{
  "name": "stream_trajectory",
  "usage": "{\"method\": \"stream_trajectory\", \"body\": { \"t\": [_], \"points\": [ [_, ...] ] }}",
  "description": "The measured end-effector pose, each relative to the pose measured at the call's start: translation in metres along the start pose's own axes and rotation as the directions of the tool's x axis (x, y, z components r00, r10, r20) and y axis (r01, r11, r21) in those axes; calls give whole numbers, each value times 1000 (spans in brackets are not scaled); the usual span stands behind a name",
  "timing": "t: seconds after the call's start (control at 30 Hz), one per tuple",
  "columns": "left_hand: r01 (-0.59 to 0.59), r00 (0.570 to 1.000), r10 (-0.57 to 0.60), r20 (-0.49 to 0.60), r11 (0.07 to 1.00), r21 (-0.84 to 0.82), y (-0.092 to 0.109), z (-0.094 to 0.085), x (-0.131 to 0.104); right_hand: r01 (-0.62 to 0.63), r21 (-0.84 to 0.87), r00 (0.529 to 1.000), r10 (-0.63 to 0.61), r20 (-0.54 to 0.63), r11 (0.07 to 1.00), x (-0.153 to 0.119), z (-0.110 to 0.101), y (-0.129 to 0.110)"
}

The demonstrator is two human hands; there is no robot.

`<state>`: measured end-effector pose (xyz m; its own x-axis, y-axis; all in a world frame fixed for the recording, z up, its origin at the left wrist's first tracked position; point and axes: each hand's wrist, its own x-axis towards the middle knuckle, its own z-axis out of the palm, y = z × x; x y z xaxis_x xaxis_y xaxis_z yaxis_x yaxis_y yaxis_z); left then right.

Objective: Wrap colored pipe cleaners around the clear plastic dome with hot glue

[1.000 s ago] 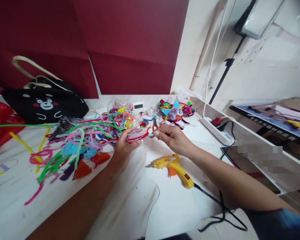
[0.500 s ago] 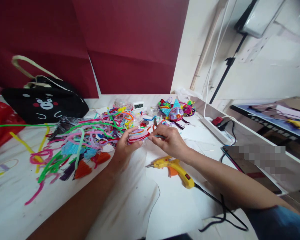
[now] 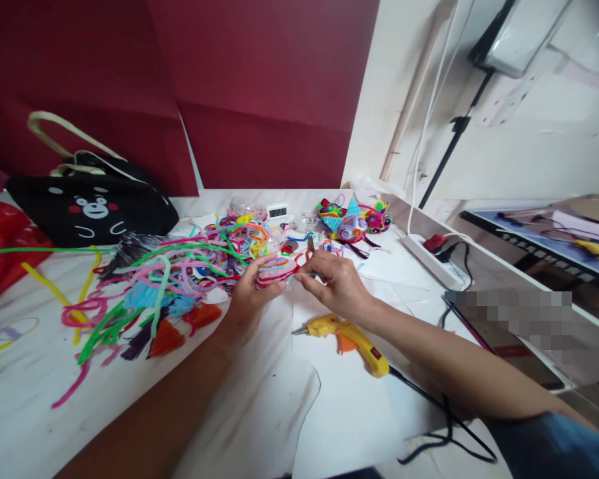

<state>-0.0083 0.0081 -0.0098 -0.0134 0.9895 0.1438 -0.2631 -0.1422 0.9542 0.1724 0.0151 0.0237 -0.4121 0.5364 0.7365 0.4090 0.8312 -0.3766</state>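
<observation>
A rounded piece wrapped in pink, purple, orange and red fuzzy stems [image 3: 275, 271] is in my left hand [image 3: 249, 293], thumb below it and fingers behind. My right hand [image 3: 329, 279] is closed at the piece's right end, pinching a red stem end or something small there; the fingertips partly hide it. A metal tool tip [image 3: 310, 245] sticks up behind the right fingers. Below my right hand a yellow glue gun [image 3: 354, 339] lies on white paper, its nozzle pointing left.
Colourful fuzzy stems [image 3: 180, 266] and tassels [image 3: 167, 338] are heaped at left, before a black bag [image 3: 94, 209]. Behind stand a small clock [image 3: 278, 212] and finished colourful figures [image 3: 352, 223]. At right are a power strip [image 3: 439, 263] and the glue gun's black cable [image 3: 429, 399].
The view has shifted very slightly. The fingers of my right hand have moved a little at the piece's right end; my left hand keeps its hold.
</observation>
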Motion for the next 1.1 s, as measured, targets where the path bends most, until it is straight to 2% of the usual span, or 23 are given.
{"method": "stream_trajectory", "body": {
  "t": [0.57,0.8,1.1],
  "points": [
    [14,1000,-14,2,1000,7,4,5,-3,23,-26,1000,-23,-7,999,-5,5,-1],
    [5,999,-3,-33,998,56,3,3,-2,4,-62,999,-2,42,998,-6,7,-1],
    [-20,998,26,-58,993,116,0,1,0,50,-148,995,-37,90,988,-7,9,-3]
  ]
}}
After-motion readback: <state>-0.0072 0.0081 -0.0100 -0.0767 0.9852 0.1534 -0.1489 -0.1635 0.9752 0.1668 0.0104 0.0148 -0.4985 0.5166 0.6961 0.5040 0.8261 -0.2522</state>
